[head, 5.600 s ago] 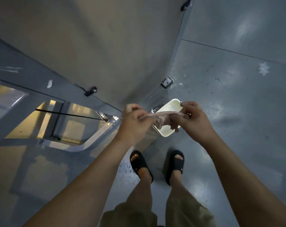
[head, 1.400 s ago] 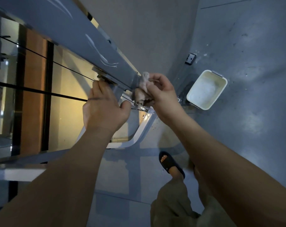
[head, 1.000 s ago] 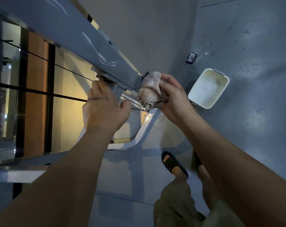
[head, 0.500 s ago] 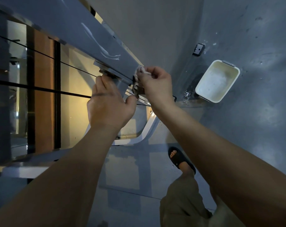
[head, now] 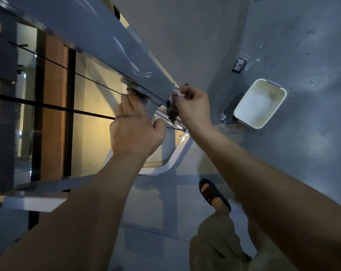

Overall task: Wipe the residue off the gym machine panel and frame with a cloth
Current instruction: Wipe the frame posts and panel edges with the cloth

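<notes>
Grey frame point(head: 99, 42) ran from far left down to centre, with a white tub point(head: 259, 103) on the floor to its right. The left hand point(head: 135, 126) lay against the frame's underside, fingers straight and together, while the right hand point(head: 193, 108) pinched the wadded cloth point(head: 172, 112) against the frame's near end. White residue streaks point(head: 134, 65) sat just left of the cloth and looked unwiped; judgement: keep the brace firm, turn up a clean face, and drag along the frame over them with steady pressure.
</notes>
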Demonstrator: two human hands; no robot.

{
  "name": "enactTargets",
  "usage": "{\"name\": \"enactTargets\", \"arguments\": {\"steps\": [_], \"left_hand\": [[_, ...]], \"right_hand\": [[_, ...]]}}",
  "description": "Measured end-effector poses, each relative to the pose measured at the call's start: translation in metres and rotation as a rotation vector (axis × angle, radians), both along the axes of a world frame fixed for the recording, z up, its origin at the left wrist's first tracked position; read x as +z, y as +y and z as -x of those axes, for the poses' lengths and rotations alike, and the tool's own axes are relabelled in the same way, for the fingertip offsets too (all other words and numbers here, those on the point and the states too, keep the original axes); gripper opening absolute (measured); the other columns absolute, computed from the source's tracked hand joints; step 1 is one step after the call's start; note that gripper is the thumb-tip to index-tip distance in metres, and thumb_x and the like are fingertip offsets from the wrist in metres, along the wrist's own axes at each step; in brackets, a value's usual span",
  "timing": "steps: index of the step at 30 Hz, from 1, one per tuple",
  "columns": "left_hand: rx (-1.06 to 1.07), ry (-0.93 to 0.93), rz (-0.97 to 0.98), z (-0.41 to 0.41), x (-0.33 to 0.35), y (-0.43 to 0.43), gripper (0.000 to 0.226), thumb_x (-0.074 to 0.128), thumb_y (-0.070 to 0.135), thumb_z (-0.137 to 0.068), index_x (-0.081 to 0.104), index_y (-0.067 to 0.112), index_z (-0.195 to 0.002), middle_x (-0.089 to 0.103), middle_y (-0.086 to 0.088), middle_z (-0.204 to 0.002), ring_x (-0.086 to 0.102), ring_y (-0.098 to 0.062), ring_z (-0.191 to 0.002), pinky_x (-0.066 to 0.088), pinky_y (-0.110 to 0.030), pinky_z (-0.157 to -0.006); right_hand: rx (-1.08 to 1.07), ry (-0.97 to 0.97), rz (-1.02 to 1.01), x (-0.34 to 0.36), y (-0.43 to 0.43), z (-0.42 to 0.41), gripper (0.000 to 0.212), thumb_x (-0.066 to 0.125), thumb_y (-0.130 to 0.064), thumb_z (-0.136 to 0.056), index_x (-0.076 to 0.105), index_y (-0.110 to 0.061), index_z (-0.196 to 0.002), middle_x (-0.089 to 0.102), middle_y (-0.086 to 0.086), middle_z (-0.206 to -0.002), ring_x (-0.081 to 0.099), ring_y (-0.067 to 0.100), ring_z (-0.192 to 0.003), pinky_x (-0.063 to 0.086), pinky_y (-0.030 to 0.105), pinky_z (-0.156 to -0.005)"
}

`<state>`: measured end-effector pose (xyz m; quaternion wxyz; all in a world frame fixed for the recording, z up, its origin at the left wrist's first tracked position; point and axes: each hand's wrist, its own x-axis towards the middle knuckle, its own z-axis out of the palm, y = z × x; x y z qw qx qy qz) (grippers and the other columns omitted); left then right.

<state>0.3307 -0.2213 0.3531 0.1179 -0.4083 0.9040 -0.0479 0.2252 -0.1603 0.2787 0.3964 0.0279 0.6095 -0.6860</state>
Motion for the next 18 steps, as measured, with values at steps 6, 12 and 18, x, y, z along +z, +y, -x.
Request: {"name": "enactTargets", "arguments": {"steps": [6, 12, 18], "left_hand": [[0.024, -0.015, -0.027, 0.003, 0.002, -0.001, 0.068, 0.052, 0.042, -0.089, 0.036, -0.004, -0.137, 0.043, -0.016, -0.13, 0.05, -0.035, -0.114, 0.04, -0.041, -0.068], [0.032, -0.034, -0.053, 0.004, 0.005, 0.001, 0.067, 0.055, 0.041, -0.089, 0.035, -0.003, -0.135, 0.042, -0.017, -0.131, 0.05, -0.035, -0.114, 0.041, -0.041, -0.07], [0.042, -0.08, -0.062, 0.004, 0.005, -0.002, 0.074, 0.047, 0.043, -0.089, 0.029, -0.003, -0.144, 0.038, -0.022, -0.146, 0.047, -0.037, -0.127, 0.052, -0.047, -0.085]], "right_hand": [[0.018, 0.104, 0.04, 0.003, 0.0, 0.003, 0.02, 0.067, -0.002, -0.094, 0.063, -0.017, -0.079, 0.065, -0.005, -0.066, 0.062, 0.019, -0.063, 0.053, 0.038, -0.058], [-0.003, 0.125, 0.156, 0.024, -0.006, 0.002, 0.021, 0.069, -0.008, -0.093, 0.064, -0.02, -0.077, 0.065, 0.001, -0.069, 0.06, 0.023, -0.062, 0.054, 0.042, -0.057], [0.049, 0.045, -0.075, 0.018, -0.006, 0.008, 0.03, 0.064, -0.004, -0.096, 0.05, -0.015, -0.072, 0.058, 0.004, -0.064, 0.056, 0.017, -0.054, 0.042, 0.024, -0.05]]}}
